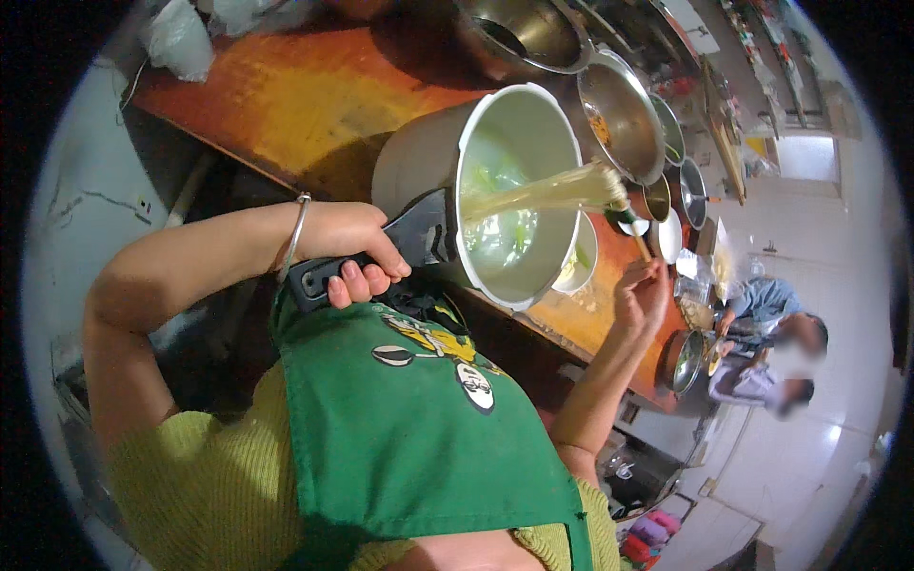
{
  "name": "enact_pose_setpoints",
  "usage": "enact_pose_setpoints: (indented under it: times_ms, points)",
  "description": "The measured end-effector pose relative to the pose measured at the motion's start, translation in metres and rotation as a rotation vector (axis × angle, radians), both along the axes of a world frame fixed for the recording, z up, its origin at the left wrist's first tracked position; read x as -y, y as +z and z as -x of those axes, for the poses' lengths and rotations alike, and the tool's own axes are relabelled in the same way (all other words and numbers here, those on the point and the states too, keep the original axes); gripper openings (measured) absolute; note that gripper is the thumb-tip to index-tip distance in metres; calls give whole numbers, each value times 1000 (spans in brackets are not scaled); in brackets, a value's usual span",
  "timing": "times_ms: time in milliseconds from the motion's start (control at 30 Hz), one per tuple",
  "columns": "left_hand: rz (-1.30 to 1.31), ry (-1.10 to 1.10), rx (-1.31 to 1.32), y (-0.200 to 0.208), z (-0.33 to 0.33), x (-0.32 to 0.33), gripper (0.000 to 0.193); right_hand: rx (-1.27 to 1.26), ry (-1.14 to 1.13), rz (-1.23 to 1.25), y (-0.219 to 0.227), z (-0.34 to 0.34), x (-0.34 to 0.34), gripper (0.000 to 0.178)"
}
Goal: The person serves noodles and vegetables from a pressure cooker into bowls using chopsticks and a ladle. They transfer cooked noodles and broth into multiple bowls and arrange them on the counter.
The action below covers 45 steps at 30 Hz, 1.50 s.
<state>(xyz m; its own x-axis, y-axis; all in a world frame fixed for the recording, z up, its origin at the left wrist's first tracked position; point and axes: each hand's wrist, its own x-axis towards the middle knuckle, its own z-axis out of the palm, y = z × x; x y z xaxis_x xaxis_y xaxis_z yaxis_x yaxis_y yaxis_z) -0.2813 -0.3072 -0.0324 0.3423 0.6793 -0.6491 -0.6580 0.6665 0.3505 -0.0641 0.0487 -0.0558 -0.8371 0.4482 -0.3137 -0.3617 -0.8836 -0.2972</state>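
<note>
My left hand, with a bracelet at the wrist, is wrapped around the long black handle of a deep pale metal pot. The pot has a notched rim, like a pressure cooker body. Inside is cloudy broth with green leaves. A bundle of pale noodles stretches from the broth over the rim. Chopsticks hold its far end, and my right hand pinches them near their other end. Beside the pot, partly hidden by it, is a white bowl with something yellowish and green inside.
The pot is over a worn orange-brown table. Large steel basins and smaller bowls line its far side. A steel bowl stands at the right end. Two other people are farther right. Plastic bags lie at upper left.
</note>
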Motion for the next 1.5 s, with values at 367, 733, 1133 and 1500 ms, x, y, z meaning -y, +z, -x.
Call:
enact_pose_setpoints:
  times_ms: [367, 733, 1133, 1500]
  points:
    - [-1, 3, -53, -1, -8, -10, 23, -164, -145, -485, 134, -36, -34, 20]
    - [36, -11, -62, 2, -4, -21, 23, -104, -272, -563, 169, -37, -40, 22]
    - [19, -37, -92, -1, -1, -20, 19, -214, -264, -359, 155, -40, -55, 17]
    - [50, -15, -176, 4, -2, -12, 24, 1009, -859, -2703, 204, -71, -5, 17]
